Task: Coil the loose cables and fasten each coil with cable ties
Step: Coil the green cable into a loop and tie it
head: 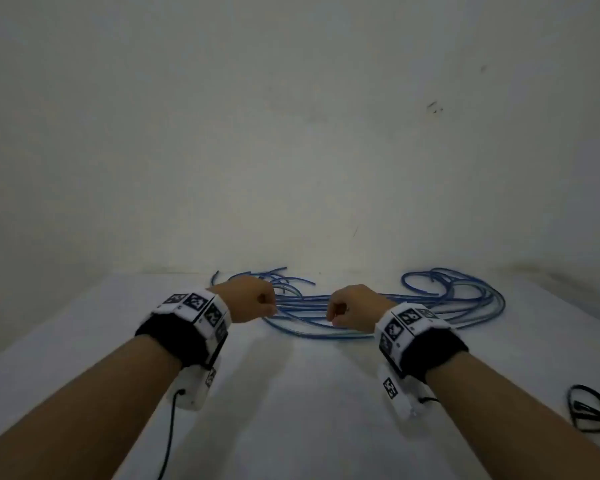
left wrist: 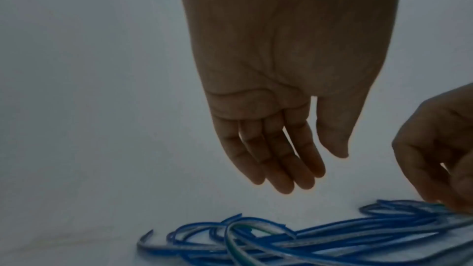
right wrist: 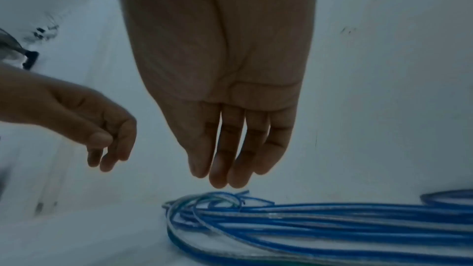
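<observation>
Several loose blue cables (head: 303, 301) lie in a tangled bundle at the back of the white table (head: 291, 410), with open loops at the right end (head: 465, 299) and cut ends at the left. My left hand (head: 257, 301) hovers over the left end; its fingers (left wrist: 294, 169) hang relaxed above the cables (left wrist: 332, 236) and hold nothing. My right hand (head: 347, 308) is over the middle of the bundle. Its fingers (right wrist: 220, 177) point down, tips just above or barely on the cables (right wrist: 332, 221); contact is unclear.
A small pile of thin black looped strips (head: 589, 410) lies at the table's right edge near my right forearm. A plain white wall (head: 291, 150) rises directly behind the cables. Bare tabletop stretches between my forearms.
</observation>
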